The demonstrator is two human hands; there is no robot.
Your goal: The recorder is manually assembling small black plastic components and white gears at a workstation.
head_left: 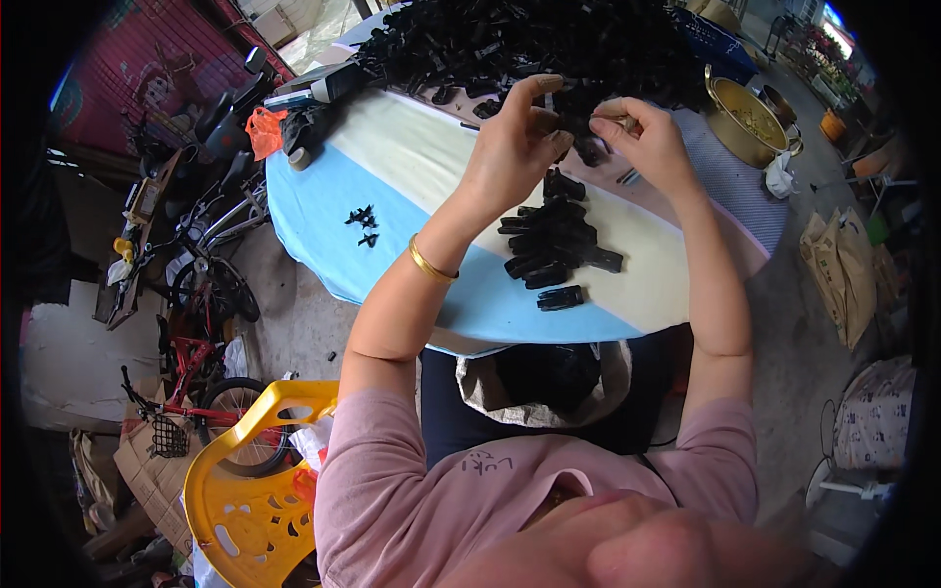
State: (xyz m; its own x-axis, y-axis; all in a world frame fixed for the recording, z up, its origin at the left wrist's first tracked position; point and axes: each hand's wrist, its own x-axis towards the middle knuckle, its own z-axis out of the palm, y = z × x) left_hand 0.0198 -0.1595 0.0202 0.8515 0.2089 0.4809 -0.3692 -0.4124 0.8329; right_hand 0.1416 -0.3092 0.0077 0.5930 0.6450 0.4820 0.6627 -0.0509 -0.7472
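Note:
A large heap of small black plastic parts (608, 44) covers the far side of the cloth-covered table (392, 147). At the heap's near edge is my left hand (510, 147), its thumb and index finger apart and its other fingers partly curled; nothing shows clearly in it. My right hand (647, 142), just to its right, has thumb and fingertips pinched together; what they hold, if anything, is too small to make out. Below and between both hands lies a small pile of longer black plastic pieces (559, 235). Several tiny black bits (361, 220) lie apart on the blue stripe.
An open woven sack (480, 392) with dark contents sits at my lap under the table edge. A brass-coloured pot (745, 122) stands at the far right. On the left are a yellow plastic chair (255, 490), a red bicycle (186, 377) and an orange bag (265, 132).

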